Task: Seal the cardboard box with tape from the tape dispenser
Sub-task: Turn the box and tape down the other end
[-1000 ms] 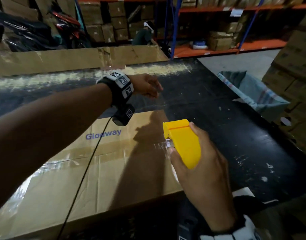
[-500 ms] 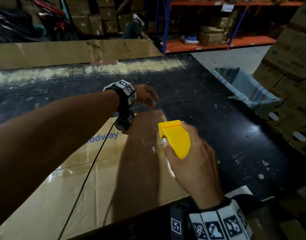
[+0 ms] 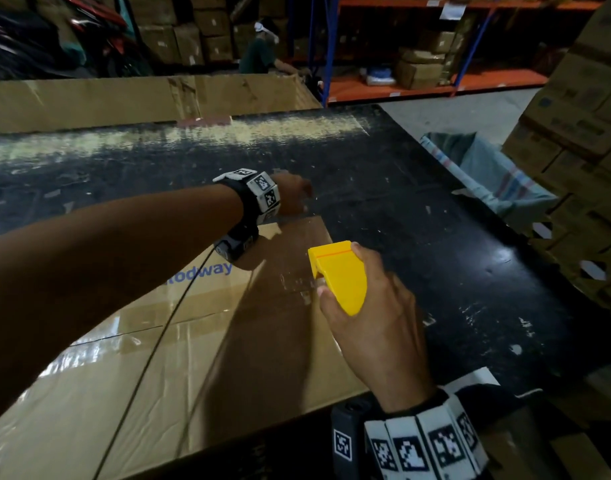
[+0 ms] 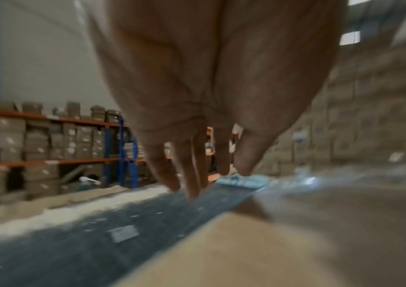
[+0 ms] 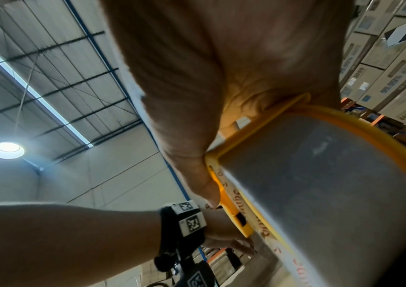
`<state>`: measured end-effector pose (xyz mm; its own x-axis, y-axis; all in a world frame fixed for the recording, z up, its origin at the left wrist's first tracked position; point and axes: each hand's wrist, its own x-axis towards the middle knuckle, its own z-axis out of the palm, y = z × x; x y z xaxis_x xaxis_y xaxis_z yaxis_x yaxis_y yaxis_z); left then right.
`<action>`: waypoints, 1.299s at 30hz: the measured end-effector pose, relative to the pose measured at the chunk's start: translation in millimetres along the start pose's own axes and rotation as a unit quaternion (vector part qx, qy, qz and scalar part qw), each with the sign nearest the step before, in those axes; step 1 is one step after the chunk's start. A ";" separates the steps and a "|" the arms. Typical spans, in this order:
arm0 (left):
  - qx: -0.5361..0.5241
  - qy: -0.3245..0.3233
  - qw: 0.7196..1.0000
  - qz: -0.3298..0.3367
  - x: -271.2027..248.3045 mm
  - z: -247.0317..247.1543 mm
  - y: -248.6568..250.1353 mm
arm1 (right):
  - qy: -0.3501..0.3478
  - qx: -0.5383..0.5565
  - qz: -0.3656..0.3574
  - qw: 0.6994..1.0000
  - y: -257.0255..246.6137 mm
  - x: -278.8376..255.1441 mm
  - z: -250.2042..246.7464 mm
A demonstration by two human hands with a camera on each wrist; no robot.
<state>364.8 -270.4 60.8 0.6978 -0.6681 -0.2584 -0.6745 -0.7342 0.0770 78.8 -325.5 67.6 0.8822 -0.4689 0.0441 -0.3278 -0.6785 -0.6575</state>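
Gripping the yellow tape dispenser [image 3: 338,277] in the right hand [image 3: 376,330], thumb along its near side and fingers curled over the far side — holding it above the right end of the cardboard box [image 3: 179,375], close to the far right corner. Showing, in the right wrist view, the roll of clear tape [image 5: 319,194] sitting inside the dispenser's yellow frame, with reddish lettering along the roll's edge. Lying flat on the black table [image 3: 435,220], the box, with a glossy strip of tape already running lengthwise along its centre seam and blue lettering near its far edge. Reaching across the box, the left hand [image 3: 292,197] — hanging at the box's far edge near the same far right corner, fingers [image 4: 191,174] pointing down, loosely extended and close together, holding nothing that can be made out; hard to tell through the blur whether the fingertips are touching the box or anything stretched from the dispenser. Trailing over the box top from the left wrist, a thin black cable [image 3: 148,368]. Standing beyond the table, on the right side of the box, a striped sack [image 3: 498,178] and stacked cartons [image 3: 581,109]; behind the box's far side, orange shelving [image 3: 435,84].
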 end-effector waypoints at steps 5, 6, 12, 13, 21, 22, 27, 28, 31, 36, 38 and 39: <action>-0.075 -0.011 0.989 0.130 -43.8 9.3 -0.2 | -0.009 -0.001 -0.007 1.000 -2.7 8.0 0.8; -0.062 -0.046 0.987 0.139 -52.7 16.7 3.0 | -0.009 0.000 -0.005 1.000 -2.5 7.9 0.7; 0.008 -0.125 0.983 0.131 -62.4 28.0 12.8 | -0.012 -0.017 0.008 1.000 -5.0 4.3 -1.1; 0.010 -0.128 0.983 0.131 -62.3 28.0 13.0 | -0.009 -0.017 0.004 1.000 -4.3 -2.1 -4.3; 0.019 -0.123 0.982 0.139 -64.9 36.3 13.3 | -0.010 -0.093 0.032 0.995 37.9 -141.8 -47.0; 0.019 -0.126 0.982 0.138 -64.3 36.4 13.1 | 0.005 -0.105 0.038 0.994 43.7 -155.3 -49.2; 0.023 -0.126 0.982 0.141 -62.8 38.1 14.2 | 0.057 -0.145 0.031 0.987 66.3 -178.1 -41.5; 0.022 -0.126 0.982 0.137 -63.0 36.8 12.3 | 0.038 -0.143 0.048 0.988 70.2 -171.2 -37.5; 0.023 -0.119 0.984 0.134 -64.3 36.7 13.8 | -0.053 -0.126 0.112 0.984 101.0 -158.8 -18.1; 0.028 -0.099 0.989 0.109 -56.5 41.0 10.9 | -0.138 0.002 0.142 0.980 141.3 -183.3 4.5; 0.049 -0.072 0.991 0.106 -62.5 40.7 18.1 | -0.089 0.089 0.132 0.983 141.3 -187.8 3.9; 0.059 -0.048 0.990 0.121 -69.8 37.9 26.3 | -0.053 0.109 0.119 0.985 142.9 -186.7 2.4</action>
<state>289.1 -238.5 44.3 0.4899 -0.8039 -0.3373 -0.8464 -0.5313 0.0371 -131.9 -333.6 -36.4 0.8227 -0.5313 -0.2021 -0.4599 -0.4132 -0.7860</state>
